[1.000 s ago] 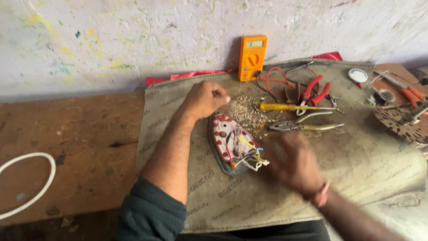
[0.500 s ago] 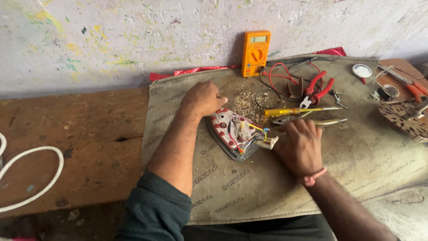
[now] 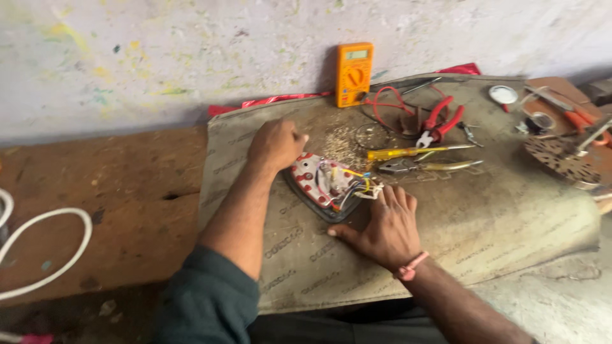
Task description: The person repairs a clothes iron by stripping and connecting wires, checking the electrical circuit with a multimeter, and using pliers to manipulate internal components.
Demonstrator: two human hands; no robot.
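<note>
At the centre of the frame, an opened iron base (image 3: 325,185) with red-rimmed edges and coloured wires lay on a grey mat (image 3: 497,216) spread over the surface. The left hand (image 3: 275,144), just above and left of the base, was curled into a loose fist resting against the base's upper left edge; whether its grip held anything could not be told. The right hand (image 3: 382,224), below and right of the base, lay flat on the mat with fingers spread and its grip released, fingertips touching the wires at the base's lower right end. A pink band (image 3: 411,266) circled that wrist. Just right of the base lay a yellow screwdriver (image 3: 414,152) and pliers (image 3: 424,167), side by side. Above them sat red-handled pliers (image 3: 440,122) and red leads (image 3: 389,105). An orange multimeter (image 3: 354,74) leaned against the paint-flecked wall (image 3: 159,57) at upper centre. A perforated metal disc (image 3: 564,159) sat at the right edge. A white cable (image 3: 44,255) looped over the brown board (image 3: 115,191) at lower left.
</note>
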